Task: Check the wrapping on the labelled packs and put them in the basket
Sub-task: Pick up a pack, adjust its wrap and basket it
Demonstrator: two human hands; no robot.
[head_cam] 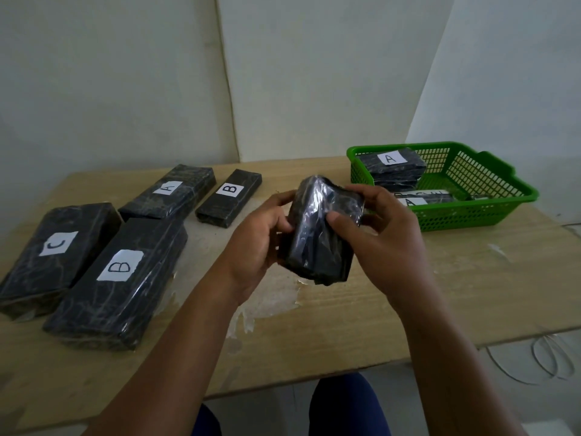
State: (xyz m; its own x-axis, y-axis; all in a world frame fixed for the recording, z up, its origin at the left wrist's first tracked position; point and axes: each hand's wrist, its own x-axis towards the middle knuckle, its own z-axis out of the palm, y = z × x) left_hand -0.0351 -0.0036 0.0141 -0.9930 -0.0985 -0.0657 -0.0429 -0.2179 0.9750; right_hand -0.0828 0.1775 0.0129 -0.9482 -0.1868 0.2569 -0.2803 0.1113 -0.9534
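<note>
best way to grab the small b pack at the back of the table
Take the small B pack across its two long sides, near the middle by the label, coming straight down from above. It lies flat and narrow, with open table on its right; the A pack sits close on its left, so keep the fingers slim there.

Black film-wrapped pack (320, 234) tilted above table, near green basket (490, 196)
</note>
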